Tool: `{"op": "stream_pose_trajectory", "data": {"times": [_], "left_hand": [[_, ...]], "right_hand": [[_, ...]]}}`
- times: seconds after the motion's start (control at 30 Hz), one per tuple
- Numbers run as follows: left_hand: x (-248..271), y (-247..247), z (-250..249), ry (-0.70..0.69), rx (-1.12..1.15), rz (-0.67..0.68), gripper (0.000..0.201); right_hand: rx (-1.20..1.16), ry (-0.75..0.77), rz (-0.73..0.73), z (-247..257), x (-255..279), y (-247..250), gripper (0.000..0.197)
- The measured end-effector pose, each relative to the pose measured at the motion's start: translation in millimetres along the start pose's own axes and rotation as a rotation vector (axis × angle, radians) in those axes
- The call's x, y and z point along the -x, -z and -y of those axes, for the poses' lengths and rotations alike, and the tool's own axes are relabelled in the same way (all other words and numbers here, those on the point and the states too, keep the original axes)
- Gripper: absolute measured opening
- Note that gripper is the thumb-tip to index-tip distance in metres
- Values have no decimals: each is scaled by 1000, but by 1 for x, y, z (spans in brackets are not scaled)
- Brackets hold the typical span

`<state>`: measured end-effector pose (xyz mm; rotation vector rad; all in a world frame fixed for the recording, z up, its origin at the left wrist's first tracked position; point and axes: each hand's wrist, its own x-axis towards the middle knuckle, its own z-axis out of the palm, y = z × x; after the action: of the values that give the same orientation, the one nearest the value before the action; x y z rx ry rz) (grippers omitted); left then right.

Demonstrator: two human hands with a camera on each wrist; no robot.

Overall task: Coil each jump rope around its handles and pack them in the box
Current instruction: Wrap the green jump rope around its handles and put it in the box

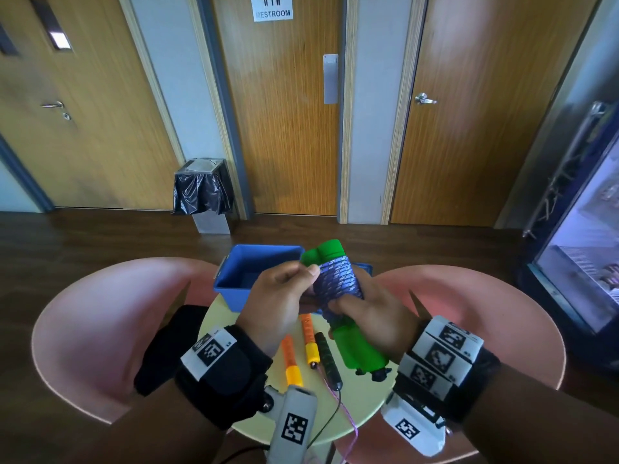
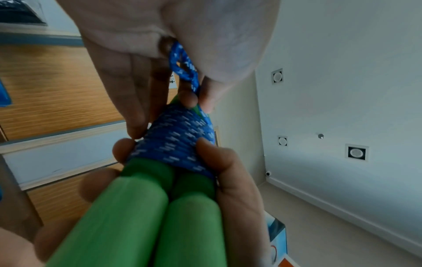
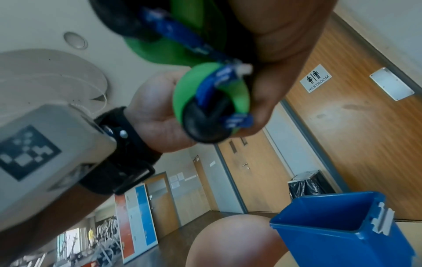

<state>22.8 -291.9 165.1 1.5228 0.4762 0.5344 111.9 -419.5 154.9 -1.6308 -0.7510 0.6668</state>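
Two green handles (image 1: 360, 351) lie side by side in my right hand (image 1: 355, 296), which grips them where the blue patterned rope (image 1: 338, 283) is coiled around them. My left hand (image 1: 308, 272) pinches the rope's loose end at the top of the coil. In the left wrist view that end forms a small loop (image 2: 182, 66) under my left thumb, above the coil (image 2: 175, 140) and the green handles (image 2: 160, 216). The bundle hangs over the table, just right of the open blue box (image 1: 234, 276). The right wrist view shows the handles' black end caps (image 3: 205, 124) and the blue box (image 3: 342, 234).
Two orange handles (image 1: 290, 360) (image 1: 310, 336) and a black handle (image 1: 330, 360) with thin cords lie on the small round pale-yellow table (image 1: 368, 400). Pink chairs (image 1: 100, 323) (image 1: 485, 316) flank it. Beyond are doors and a lined bin (image 1: 202, 189).
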Motion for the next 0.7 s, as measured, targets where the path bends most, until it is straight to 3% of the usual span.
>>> {"op": "stream_pose_trajectory", "data": {"times": [0.13,0.3,0.43,0.57,0.7], "left_hand": [[4,3,-7,23,96,2,45],[9,3,-7,-52,95,-9,33],[11,0,-1,-122,16,-43,46],[15,-1,-2,-147,-185,-67,43],[14,-2,-9,-137,-264,26,45]], "right_hand": [[-128,-38,46,7,6,3,46],[-252,-29,99,13,14,6,32],[-308,-51,94,9,15,-2,52],[-343,-133,119,10,9,-2,48],[-322,-180,-31,12,4,-8,68]]}}
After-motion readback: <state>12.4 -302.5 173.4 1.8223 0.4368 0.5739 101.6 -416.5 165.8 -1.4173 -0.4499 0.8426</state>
